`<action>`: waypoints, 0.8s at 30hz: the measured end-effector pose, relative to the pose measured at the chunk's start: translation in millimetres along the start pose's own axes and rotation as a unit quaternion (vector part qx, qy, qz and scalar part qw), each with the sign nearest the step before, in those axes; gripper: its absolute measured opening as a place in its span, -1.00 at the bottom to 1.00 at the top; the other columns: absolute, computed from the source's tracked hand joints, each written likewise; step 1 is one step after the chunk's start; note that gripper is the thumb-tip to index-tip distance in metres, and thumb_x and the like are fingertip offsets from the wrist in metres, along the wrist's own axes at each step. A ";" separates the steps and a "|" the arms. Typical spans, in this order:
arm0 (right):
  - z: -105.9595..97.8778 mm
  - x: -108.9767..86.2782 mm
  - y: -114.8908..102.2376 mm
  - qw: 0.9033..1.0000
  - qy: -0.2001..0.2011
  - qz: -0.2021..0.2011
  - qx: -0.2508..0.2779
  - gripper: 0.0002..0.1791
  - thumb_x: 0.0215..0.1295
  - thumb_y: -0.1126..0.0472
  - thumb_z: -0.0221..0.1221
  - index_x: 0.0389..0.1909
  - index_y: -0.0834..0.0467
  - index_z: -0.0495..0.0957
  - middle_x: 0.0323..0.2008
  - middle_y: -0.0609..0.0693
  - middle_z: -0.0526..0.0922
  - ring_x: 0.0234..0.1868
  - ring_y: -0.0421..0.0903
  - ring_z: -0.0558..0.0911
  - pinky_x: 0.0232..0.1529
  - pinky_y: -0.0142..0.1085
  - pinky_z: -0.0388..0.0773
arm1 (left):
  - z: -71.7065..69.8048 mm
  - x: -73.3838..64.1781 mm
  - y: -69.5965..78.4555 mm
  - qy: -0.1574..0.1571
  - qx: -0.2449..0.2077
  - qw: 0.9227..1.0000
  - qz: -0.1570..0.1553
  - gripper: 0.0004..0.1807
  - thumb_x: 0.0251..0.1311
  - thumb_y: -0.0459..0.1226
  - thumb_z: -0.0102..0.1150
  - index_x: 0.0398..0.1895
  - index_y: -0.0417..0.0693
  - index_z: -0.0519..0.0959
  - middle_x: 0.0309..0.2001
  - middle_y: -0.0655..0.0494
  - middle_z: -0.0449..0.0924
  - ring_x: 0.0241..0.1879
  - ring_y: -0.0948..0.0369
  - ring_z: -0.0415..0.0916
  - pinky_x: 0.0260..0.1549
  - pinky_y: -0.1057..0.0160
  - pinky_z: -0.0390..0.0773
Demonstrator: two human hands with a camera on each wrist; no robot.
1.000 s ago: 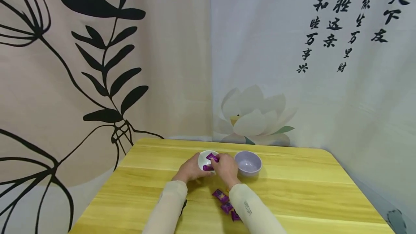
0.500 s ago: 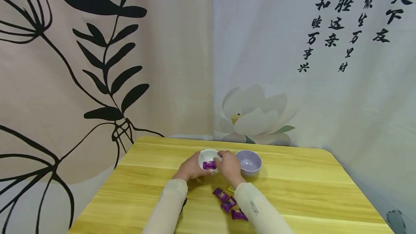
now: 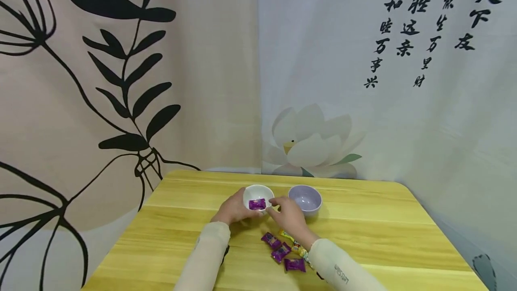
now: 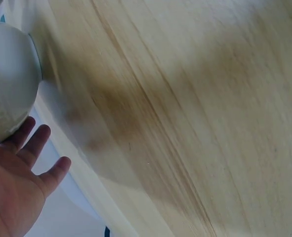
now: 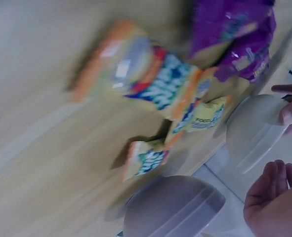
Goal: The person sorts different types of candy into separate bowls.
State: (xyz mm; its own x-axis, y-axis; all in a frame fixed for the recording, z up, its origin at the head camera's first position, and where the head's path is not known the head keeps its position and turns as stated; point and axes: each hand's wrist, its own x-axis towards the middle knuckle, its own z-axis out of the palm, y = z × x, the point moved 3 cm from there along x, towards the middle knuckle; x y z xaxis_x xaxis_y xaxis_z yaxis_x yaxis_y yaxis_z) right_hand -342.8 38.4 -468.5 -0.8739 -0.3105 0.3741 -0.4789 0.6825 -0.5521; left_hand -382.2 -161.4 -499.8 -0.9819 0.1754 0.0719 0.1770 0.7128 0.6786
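In the head view my left hand (image 3: 236, 209) grips the left side of a small white bowl (image 3: 260, 191). Its thumb lies along the front; in the left wrist view several fingers reach out by the bowl's side (image 4: 10, 74). Purple-wrapped candy (image 3: 257, 204) lies inside; whether it is one piece or more I cannot tell. My right hand (image 3: 291, 217) is by the bowl's right rim, fingers loosely bent and nothing visible between them. In front of the hands lie purple-wrapped candies (image 3: 281, 252) and yellow-and-orange wrapped candies (image 5: 163, 81), partly hidden by the right forearm in the head view.
A lilac bowl (image 3: 305, 200) stands right of the white one, just behind the right hand, with nothing seen inside. Both are toward the far side of the wooden table (image 3: 383, 232). A printed curtain (image 3: 218, 102) hangs behind the table's far edge.
A second ago my right hand pinched a purple candy over the white bowl; it has let go and drawn back right and nearer. More yellow candies now show. The left hand still holds the bowl.
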 end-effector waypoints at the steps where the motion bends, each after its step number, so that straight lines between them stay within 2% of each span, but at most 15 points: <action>1: -2.5 -3.5 0.9 1.000 -0.005 -0.005 0.010 -0.68 0.29 0.13 0.30 -0.03 0.22 0.68 -0.16 0.05 0.70 -0.19 0.04 0.65 -0.20 -0.12 0.61 | 0.1 0.2 0.2 0.000 0.000 1.000 -0.001 0.08 -0.25 0.13 0.61 0.35 -0.10 0.32 0.10 -0.03 0.55 0.01 0.03 0.51 0.06 -0.12 0.49; 8: -19.7 -31.5 14.5 0.995 -0.065 -0.038 0.059 -0.69 0.29 0.11 0.31 -0.03 0.18 0.68 -0.14 0.02 0.70 -0.21 -0.01 0.62 -0.26 -0.27 0.56 | 1.7 1.9 0.0 0.002 0.007 1.000 -0.007 0.12 -0.27 0.15 0.61 0.38 -0.08 0.30 0.15 -0.01 0.53 0.09 0.01 0.50 0.13 -0.10 0.45; 13: -28.1 -51.0 28.5 0.988 -0.117 -0.051 0.087 -0.66 0.29 0.11 0.31 0.00 0.21 0.66 -0.12 0.04 0.69 -0.18 -0.02 0.60 -0.19 -0.18 0.58 | 0.4 0.7 -2.1 0.003 0.011 1.000 -0.013 0.12 -0.27 0.13 0.61 0.38 -0.11 0.30 0.15 -0.02 0.53 0.10 0.00 0.49 0.14 -0.10 0.45; 15: -30.5 -58.4 34.2 0.986 -0.128 -0.053 0.089 -0.65 0.27 0.13 0.32 0.00 0.24 0.65 -0.12 0.05 0.69 -0.19 0.00 0.61 -0.17 -0.14 0.59 | 0.3 0.9 -3.2 0.001 0.012 1.000 -0.016 0.12 -0.26 0.13 0.61 0.38 -0.11 0.29 0.15 -0.02 0.53 0.10 0.00 0.49 0.14 -0.10 0.45; 18: -34.5 -70.1 41.4 0.985 -0.141 -0.054 0.083 -0.66 0.25 0.14 0.35 -0.02 0.23 0.67 -0.15 0.01 0.70 -0.21 -0.03 0.62 -0.19 -0.21 0.59 | 0.3 2.3 -3.4 -0.004 0.013 1.000 -0.021 0.13 -0.27 0.15 0.61 0.39 -0.09 0.28 0.16 -0.01 0.52 0.10 0.01 0.48 0.15 -0.10 0.45; 24: -38.4 -93.8 53.9 0.982 -0.165 -0.070 0.059 -0.65 0.21 0.05 0.38 -0.06 0.16 0.70 -0.21 -0.11 0.68 -0.23 -0.22 0.61 -0.20 -0.30 0.58 | 2.3 5.7 -2.6 -0.004 0.013 1.000 -0.016 0.13 -0.28 0.15 0.61 0.38 -0.08 0.30 0.16 0.00 0.52 0.10 0.02 0.49 0.14 -0.10 0.46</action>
State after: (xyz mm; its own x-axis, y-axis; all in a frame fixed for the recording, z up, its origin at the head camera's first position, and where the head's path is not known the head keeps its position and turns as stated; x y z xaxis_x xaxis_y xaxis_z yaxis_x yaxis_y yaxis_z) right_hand -283.4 129.7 -504.8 -0.7696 -0.6061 0.2007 -0.5851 0.5435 -0.6019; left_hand -388.2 -160.6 -502.9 -0.9865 0.1575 0.0445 0.1473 0.7362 0.6606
